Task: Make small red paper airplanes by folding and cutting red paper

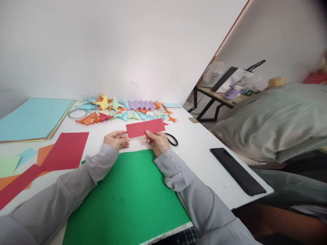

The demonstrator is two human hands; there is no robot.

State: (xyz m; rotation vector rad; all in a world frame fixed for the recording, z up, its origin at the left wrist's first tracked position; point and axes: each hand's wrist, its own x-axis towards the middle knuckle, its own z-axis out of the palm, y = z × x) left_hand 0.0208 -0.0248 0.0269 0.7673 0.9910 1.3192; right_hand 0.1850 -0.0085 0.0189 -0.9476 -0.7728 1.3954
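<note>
While right fingers (151, 134) pinch flat rectangular red paper (139, 129), narrowly parted left fingers (124, 140) touch its end.

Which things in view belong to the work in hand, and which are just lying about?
In hand:
red paper strip, pinched by the right hand, left hand at its edge

Likely related: folded paper pieces, coloured sheet stack, green mat

Apparently lying about:
flat black object
fan
black-and-white bag

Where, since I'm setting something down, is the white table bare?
Broad: between the thin black ring and long black flat object. Smaller: between the large red paper rectangle and left hand. Crowded: back, multicoloured folded paper; left, coloured paper sheets.
</note>
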